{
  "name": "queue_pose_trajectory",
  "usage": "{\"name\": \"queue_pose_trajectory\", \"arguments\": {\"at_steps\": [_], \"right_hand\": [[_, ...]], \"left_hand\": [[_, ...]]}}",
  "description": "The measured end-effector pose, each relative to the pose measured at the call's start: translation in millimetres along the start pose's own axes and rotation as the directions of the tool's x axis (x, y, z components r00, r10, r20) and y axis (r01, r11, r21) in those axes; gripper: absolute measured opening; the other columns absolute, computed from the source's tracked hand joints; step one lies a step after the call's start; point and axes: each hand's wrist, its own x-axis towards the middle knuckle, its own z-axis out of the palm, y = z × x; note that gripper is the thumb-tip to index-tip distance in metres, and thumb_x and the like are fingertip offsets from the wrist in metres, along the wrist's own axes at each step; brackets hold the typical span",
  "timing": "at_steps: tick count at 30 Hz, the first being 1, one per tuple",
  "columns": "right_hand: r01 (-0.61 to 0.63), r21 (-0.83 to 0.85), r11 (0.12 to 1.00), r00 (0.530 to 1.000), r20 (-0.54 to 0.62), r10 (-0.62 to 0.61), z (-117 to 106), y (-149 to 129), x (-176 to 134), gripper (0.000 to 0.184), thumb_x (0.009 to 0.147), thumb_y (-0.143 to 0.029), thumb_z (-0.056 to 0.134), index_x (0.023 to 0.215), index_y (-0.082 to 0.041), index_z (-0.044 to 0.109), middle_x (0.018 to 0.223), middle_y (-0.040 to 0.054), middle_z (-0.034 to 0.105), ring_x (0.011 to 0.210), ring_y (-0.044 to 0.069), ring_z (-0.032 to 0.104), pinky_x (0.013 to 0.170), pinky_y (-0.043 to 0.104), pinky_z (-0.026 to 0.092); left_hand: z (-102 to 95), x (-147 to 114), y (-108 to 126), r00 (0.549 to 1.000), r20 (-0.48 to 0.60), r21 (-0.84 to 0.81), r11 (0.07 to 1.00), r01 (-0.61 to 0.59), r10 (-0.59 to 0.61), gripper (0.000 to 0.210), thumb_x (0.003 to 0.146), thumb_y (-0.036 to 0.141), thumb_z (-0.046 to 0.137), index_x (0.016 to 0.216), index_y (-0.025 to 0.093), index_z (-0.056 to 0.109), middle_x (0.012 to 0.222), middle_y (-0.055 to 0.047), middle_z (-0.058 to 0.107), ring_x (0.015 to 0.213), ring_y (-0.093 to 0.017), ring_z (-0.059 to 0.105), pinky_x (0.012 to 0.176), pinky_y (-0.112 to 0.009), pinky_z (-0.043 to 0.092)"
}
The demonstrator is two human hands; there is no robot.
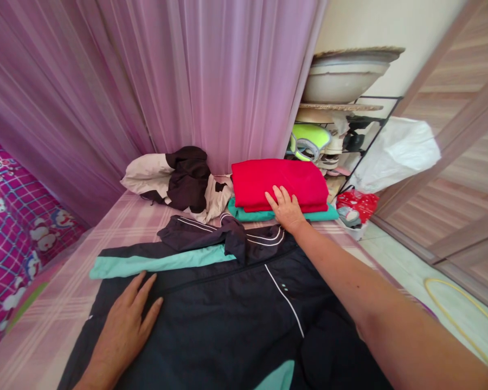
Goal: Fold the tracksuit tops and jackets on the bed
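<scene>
A dark navy jacket (228, 314) with teal panels and white piping lies spread in front of me. My left hand (128, 319) rests flat on its left part, fingers apart, just below a teal strip. My right hand (284, 208) reaches past the collar, fingers spread, and touches the front of a folded red garment (276, 179). Under the red one, a folded teal garment (321, 214) shows along its lower edge. To the left of this pile sits a crumpled black and beige garment (183, 179).
Everything lies on a pink plaid cloth surface (52, 314). A purple curtain (211, 81) hangs behind it. On the right stand a rack (366, 151) with basins and shoes, a white plastic bag (402, 151) and a wooden door (455, 162). A yellow hoop (451, 319) lies on the floor.
</scene>
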Motion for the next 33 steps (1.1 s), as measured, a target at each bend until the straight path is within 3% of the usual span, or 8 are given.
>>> {"name": "queue_pose_trajectory", "arguments": {"at_steps": [10, 19, 23, 27, 30, 33], "right_hand": [[-0.004, -0.009, 1.0, 1.0, -0.027, 0.003, 19.4, 6.0, 16.0, 0.061, 0.092, -0.009, 0.035, 0.152, -0.02, 0.033, 0.158, 0.0207, 0.028, 0.143, 0.04, 0.026, 0.098, 0.063, 0.039], [-0.016, 0.004, 1.0, 1.0, -0.027, 0.016, 25.9, 11.6, 33.4, 0.063, 0.09, -0.009, 0.04, 0.152, -0.018, 0.033, 0.157, 0.022, 0.029, 0.142, 0.04, 0.026, 0.098, 0.063, 0.039], [-0.071, 0.027, 0.997, 0.997, 0.019, 0.07, 5.0, -1.2, 29.7, 0.069, 0.085, -0.012, 0.05, 0.152, -0.017, 0.033, 0.158, 0.0231, 0.025, 0.143, 0.042, 0.024, 0.1, 0.069, 0.033], [-0.183, 0.094, 0.979, 0.982, -0.036, 0.187, -27.3, -22.5, 5.8, 0.074, 0.082, -0.02, 0.06, 0.151, -0.015, 0.034, 0.158, 0.0233, 0.024, 0.141, 0.041, 0.028, 0.103, 0.069, 0.03], [-0.181, 0.16, 0.97, 0.982, -0.017, 0.186, -48.9, -30.2, -24.8, 0.051, 0.089, -0.024, 0.052, 0.14, -0.019, 0.052, 0.151, 0.0174, 0.043, 0.135, 0.035, 0.041, 0.107, 0.061, 0.03], [-0.161, 0.256, 0.953, 0.981, 0.145, 0.127, -66.2, -26.7, -56.6, 0.037, 0.095, -0.025, 0.041, 0.122, -0.023, 0.067, 0.129, 0.0102, 0.065, 0.123, 0.028, 0.055, 0.107, 0.049, 0.035]], "left_hand": [[4.8, -4.4, -4.6, 0.999, 0.019, -0.001, 0.999, 0.04, -0.04, 0.058, 0.089, 0.056, 0.041, 0.136, 0.025, 0.053, 0.143, -0.01, 0.053, 0.127, -0.03, 0.055, 0.106, -0.048, 0.046], [5.0, -5.0, -4.2, 1.0, 0.014, 0.037, 0.999, 0.026, -0.026, 0.059, 0.091, 0.057, 0.037, 0.135, 0.022, 0.055, 0.142, -0.012, 0.054, 0.125, -0.031, 0.056, 0.104, -0.048, 0.048], [4.5, -2.2, -5.3, 1.0, 0.007, 0.032, 0.999, 0.006, -0.007, 0.06, 0.091, 0.058, 0.038, 0.132, 0.019, 0.058, 0.139, -0.013, 0.056, 0.122, -0.03, 0.058, 0.104, -0.045, 0.048], [2.0, 2.1, -1.0, 0.999, 0.036, 0.047, 0.999, -0.002, 0.0, 0.06, 0.092, 0.056, 0.037, 0.13, 0.017, 0.061, 0.137, -0.014, 0.059, 0.123, -0.029, 0.058, 0.104, -0.044, 0.048], [-0.4, 5.5, 5.3, 0.996, 0.089, 0.062, 0.998, 0.021, -0.027, 0.058, 0.092, 0.053, 0.037, 0.131, 0.016, 0.06, 0.138, -0.014, 0.059, 0.127, -0.029, 0.055, 0.106, -0.047, 0.046], [-2.9, 8.1, 11.8, 0.983, 0.169, 0.09, 0.994, 0.058, -0.073, 0.057, 0.093, 0.049, 0.037, 0.135, 0.016, 0.058, 0.142, -0.014, 0.055, 0.132, -0.03, 0.05, 0.108, -0.05, 0.041]]}}
